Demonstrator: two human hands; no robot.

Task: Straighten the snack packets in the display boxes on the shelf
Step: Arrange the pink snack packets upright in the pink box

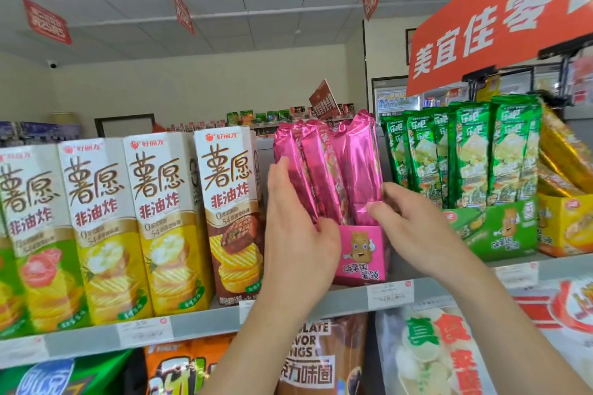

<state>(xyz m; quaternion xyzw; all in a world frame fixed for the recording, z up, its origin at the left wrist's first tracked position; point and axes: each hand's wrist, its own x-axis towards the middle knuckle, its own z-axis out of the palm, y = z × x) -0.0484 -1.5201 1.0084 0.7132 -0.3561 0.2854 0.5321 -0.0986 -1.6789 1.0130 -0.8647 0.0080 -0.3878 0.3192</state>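
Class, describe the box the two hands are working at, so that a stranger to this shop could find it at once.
On the upper shelf, look between the tall chip cartons and the green display box. There stands a small pink display box with a cartoon potato on its front. It alone is pink, and it holds shiny pink packets.

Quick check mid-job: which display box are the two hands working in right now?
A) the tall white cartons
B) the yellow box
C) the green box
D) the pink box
D: the left hand and the right hand both hold the pink packets standing in the pink box, while the green box to its right is untouched.
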